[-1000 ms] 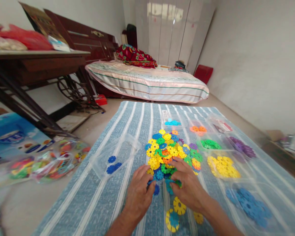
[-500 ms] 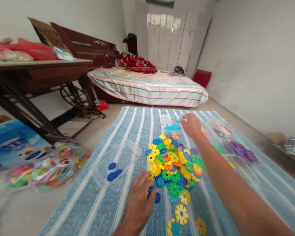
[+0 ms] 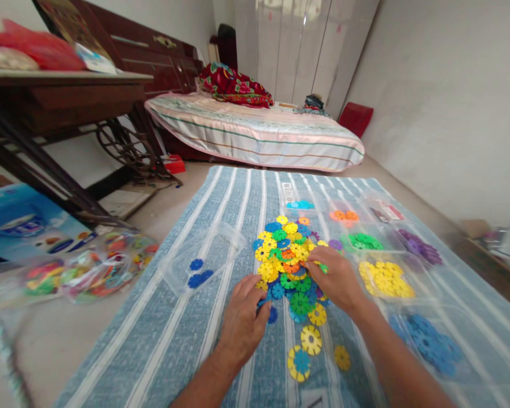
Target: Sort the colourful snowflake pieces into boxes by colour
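A mixed pile of notched plastic discs point(image 3: 287, 266), in yellow, green, blue and orange, lies on the striped cloth point(image 3: 182, 351). My left hand point(image 3: 243, 317) rests against the pile's left edge, its thumb and fingers apart around some blue discs. Over the right side of the pile, my right hand point(image 3: 334, 277) has its fingertips pressed together among the discs; what they pinch is hidden. A few loose yellow discs point(image 3: 311, 340) lie nearer to me. Left of the pile stands a clear box point(image 3: 227, 243) with several dark blue discs point(image 3: 199, 277) inside.
Clear boxes at the right hold yellow discs point(image 3: 385, 279), green discs point(image 3: 365, 241), purple discs point(image 3: 420, 246), orange discs point(image 3: 344, 215) and blue discs point(image 3: 429, 340). Light blue discs point(image 3: 300, 204) sit in a box behind the pile. A bed point(image 3: 259, 136) stands beyond the cloth.
My right hand has come back from the light blue discs' box to the pile. The left hand has stayed at the pile's left edge. The camera view has tilted down.
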`<action>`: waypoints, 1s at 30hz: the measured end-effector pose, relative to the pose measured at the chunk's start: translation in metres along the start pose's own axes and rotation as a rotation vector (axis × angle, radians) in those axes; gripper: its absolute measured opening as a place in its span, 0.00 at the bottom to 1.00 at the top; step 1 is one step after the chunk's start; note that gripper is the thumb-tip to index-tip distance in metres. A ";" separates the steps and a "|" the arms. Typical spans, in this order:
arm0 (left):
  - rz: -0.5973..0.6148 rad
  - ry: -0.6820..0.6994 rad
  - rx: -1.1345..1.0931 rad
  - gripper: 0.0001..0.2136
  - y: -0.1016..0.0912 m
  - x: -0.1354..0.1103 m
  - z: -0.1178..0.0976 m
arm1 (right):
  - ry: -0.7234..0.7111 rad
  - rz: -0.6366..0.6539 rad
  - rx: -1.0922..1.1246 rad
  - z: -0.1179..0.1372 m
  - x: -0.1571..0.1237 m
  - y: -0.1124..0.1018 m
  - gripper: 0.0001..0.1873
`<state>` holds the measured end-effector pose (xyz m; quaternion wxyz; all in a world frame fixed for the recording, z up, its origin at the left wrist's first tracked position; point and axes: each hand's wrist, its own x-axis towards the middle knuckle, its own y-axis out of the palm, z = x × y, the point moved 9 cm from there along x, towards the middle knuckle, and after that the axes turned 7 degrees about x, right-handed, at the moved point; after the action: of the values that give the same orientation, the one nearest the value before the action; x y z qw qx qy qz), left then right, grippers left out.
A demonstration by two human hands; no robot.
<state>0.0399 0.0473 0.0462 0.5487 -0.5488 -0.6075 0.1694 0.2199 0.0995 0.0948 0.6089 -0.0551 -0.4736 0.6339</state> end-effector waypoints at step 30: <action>0.009 -0.005 0.005 0.03 0.001 0.001 0.001 | 0.052 0.504 0.054 0.046 -0.095 0.047 0.05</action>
<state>0.0398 0.0488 0.0455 0.5477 -0.5495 -0.6062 0.1749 0.1805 0.0059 0.0401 0.4448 -0.1715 -0.4123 0.7764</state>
